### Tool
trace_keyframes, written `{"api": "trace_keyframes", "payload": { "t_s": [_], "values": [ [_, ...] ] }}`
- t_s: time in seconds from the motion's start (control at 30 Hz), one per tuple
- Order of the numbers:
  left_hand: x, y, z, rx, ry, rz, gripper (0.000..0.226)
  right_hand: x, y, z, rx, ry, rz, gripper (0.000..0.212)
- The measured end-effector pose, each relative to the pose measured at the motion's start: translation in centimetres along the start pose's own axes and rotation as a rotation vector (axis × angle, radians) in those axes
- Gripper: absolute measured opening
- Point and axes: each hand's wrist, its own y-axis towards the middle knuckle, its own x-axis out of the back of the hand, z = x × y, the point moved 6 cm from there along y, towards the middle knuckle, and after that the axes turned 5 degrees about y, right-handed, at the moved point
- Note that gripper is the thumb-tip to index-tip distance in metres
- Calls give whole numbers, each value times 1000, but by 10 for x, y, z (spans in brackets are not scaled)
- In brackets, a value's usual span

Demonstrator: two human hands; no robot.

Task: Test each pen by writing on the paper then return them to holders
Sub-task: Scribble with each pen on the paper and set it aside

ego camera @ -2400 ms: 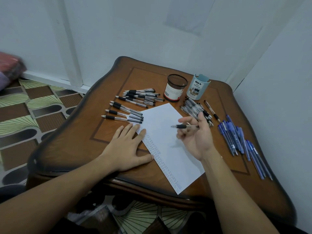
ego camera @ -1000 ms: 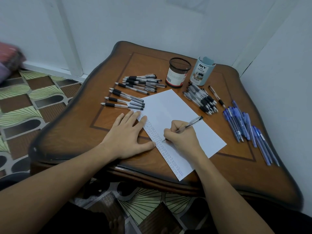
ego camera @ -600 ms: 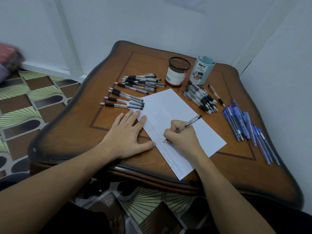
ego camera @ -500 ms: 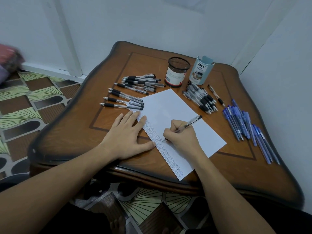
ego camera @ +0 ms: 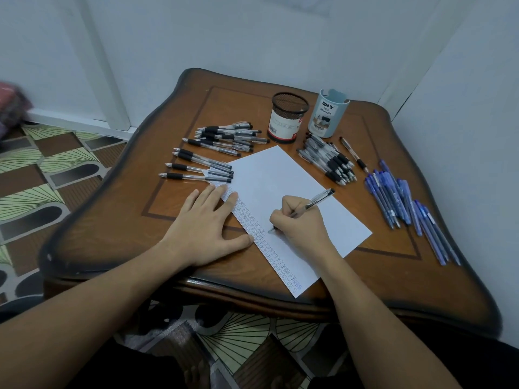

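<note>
While the right hand [ego camera: 302, 228] pinches the pen [ego camera: 320, 197], tip toward 8 o'clock on the paper [ego camera: 280, 175], the holders [ego camera: 289, 119] stand at 12; the left hand [ego camera: 205, 231] lies flat.

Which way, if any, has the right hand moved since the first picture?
Yes. The right hand, gripping a pen, has dropped from beside the right pen pile onto the paper, nearer the person.
</note>
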Motion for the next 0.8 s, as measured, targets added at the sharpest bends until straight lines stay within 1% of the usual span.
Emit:
{"api": "trace_keyframes", "payload": {
  "t_s": [0.27,0.47,0.57,0.63,0.67,0.73,0.8],
  "values": [
    [-1,1,0,0,11,8,112,-1,0,-2,-16,-1,30,44],
    [-1,2,1,-7,9,15,112,1,1,-2,-32,-11,0,46],
    [-1,1,0,-14,5,9,112,12,8,-6,-119,185,-84,42],
    [-1,1,1,-16,5,12,111,17,10,-6,-204,263,-130,37],
    [-2,1,1,-17,4,14,111,18,10,-5,-242,283,-141,38],
    [-2,2,1,-19,3,19,113,19,10,-3,-310,337,-148,47],
    [-2,2,2,-21,-1,16,115,18,10,-2,-366,384,-141,45]
  ]
}}
